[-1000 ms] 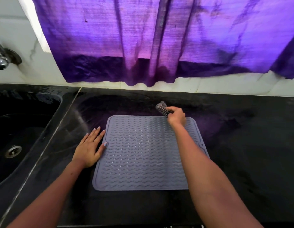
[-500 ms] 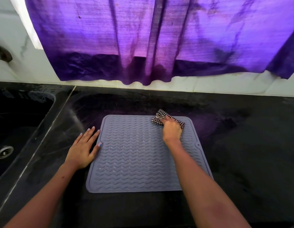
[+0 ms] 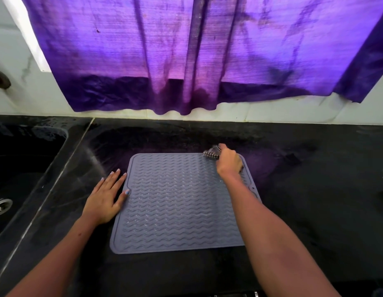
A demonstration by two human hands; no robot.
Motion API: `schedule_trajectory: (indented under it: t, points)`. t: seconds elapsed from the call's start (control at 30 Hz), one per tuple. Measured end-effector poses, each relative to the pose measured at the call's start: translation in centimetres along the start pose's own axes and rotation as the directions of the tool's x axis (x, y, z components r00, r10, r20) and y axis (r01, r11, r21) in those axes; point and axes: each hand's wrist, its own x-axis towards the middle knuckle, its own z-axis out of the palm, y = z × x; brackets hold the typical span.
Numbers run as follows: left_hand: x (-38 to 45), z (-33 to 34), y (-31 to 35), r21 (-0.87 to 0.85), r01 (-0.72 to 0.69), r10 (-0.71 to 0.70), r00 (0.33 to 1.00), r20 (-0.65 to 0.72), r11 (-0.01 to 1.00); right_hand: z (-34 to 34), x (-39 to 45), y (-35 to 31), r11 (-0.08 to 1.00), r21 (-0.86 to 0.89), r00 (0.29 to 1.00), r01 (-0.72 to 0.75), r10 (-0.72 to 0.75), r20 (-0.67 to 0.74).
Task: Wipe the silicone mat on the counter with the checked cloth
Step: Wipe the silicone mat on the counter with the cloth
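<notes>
A grey silicone mat (image 3: 177, 202) with a wavy ribbed surface lies flat on the black counter (image 3: 314, 189). My right hand (image 3: 228, 160) grips the bunched black-and-white checked cloth (image 3: 212, 152) at the mat's far right corner; most of the cloth is hidden under the hand. My left hand (image 3: 107, 198) lies flat with straight fingers on the counter, its thumb touching the mat's left edge.
A black sink (image 3: 19, 168) with a metal drain (image 3: 1, 205) sits to the left. A purple curtain (image 3: 197, 54) hangs over the white tiled wall behind the counter. A tap fitting (image 3: 0, 79) shows at the far left edge.
My right hand has slid the cloth from the mat's upper middle back to its far right corner. The left hand has stayed at the mat's left edge.
</notes>
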Motion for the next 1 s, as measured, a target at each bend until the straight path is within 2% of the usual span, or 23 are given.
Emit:
schedule_trajectory:
  t: [0.13,0.3,0.37,0.47,0.53,0.6,0.67,0.73,0.9,1.0]
  points:
    - [0.0,0.0,0.0,0.001,-0.001,0.001,1.0,0.001,1.0,2.3,-0.5,1.1,0.992,-0.009,0.989,0.122,-0.121,0.08]
    - [0.0,-0.2,0.3,0.007,0.0,0.0,1.0,-0.017,1.0,3.9,-0.9,2.1,0.985,0.002,0.983,0.173,-0.173,0.065]
    - [0.0,-0.2,0.3,0.007,0.0,0.0,1.0,-0.011,1.0,3.6,-0.8,2.0,0.991,0.025,0.99,0.134,-0.135,0.046]
    - [0.0,-0.3,0.2,0.006,0.0,0.0,1.0,-0.002,1.0,2.2,0.5,2.0,0.99,0.144,0.994,0.01,-0.025,0.107]
    - [0.0,-0.3,0.2,0.007,0.0,0.0,1.0,0.004,1.0,0.7,1.6,2.0,0.941,0.307,0.984,-0.142,0.1,0.147]
    - [0.0,-0.3,0.3,0.005,0.004,-0.004,1.0,0.004,1.0,-0.5,2.1,2.3,0.88,0.409,0.97,-0.243,0.223,0.098]
    - [-0.1,-0.3,0.3,0.006,0.007,-0.007,1.0,0.006,1.0,-1.0,1.6,2.6,0.887,0.374,0.959,-0.27,0.284,0.017]
    - [0.0,-0.3,0.3,0.003,0.006,-0.006,1.0,0.007,1.0,-0.5,0.6,2.8,0.931,0.29,0.97,-0.22,0.239,-0.031]
    - [0.0,0.0,0.2,0.002,-0.003,0.003,1.0,-0.002,1.0,2.5,-1.4,3.2,1.0,0.03,1.0,0.0,-0.001,0.02]
    - [0.2,0.1,0.0,0.008,-0.008,0.008,1.0,0.0,1.0,2.5,-1.1,3.4,1.0,-0.003,0.999,0.017,-0.017,0.03]
